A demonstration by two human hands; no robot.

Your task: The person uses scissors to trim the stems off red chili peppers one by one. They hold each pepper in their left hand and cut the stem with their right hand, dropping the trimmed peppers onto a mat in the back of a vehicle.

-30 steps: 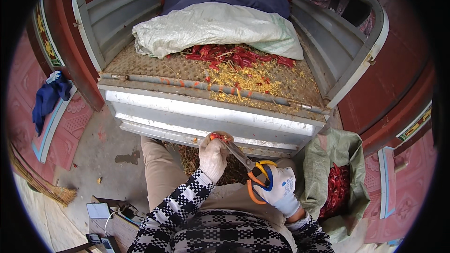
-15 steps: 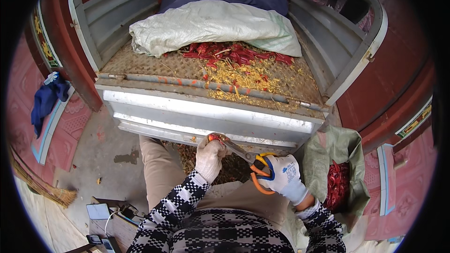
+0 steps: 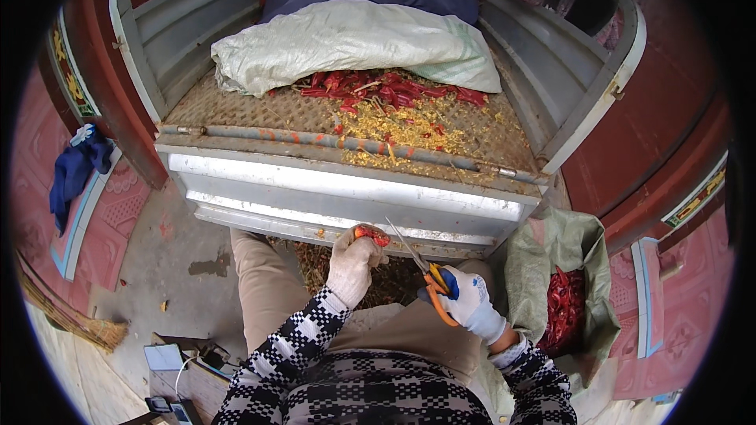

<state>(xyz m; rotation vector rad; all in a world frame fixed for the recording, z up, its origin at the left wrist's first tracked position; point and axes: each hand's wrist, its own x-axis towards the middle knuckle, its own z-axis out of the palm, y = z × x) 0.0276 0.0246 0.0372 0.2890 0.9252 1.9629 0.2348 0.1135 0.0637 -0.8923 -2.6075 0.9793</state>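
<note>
My left hand [image 3: 353, 260], in an off-white work glove, is closed around red chili peppers [image 3: 372, 234], whose ends poke out past the fingertips. My right hand [image 3: 470, 299], in a white and blue glove, grips a pair of scissors [image 3: 435, 277] with orange and yellow handles. The blades point up and to the left, close together, and their tips are just right of the peppers without touching them. Both hands are above my lap, in front of the cart's tailgate [image 3: 331, 189].
On the cart bed, red chilies [image 3: 394, 93] and yellow seeds [image 3: 402, 130] lie before a white woven sack [image 3: 354, 43]. To my right stands a green woven sack [image 3: 524, 267] holding more red chilies. A broom [image 3: 98, 329] and a low table with a phone [image 3: 164, 356] are at left.
The scissors have drawn back right from the chilies, and their handles have come together. My left hand still holds the chilies, with more red showing now.
</note>
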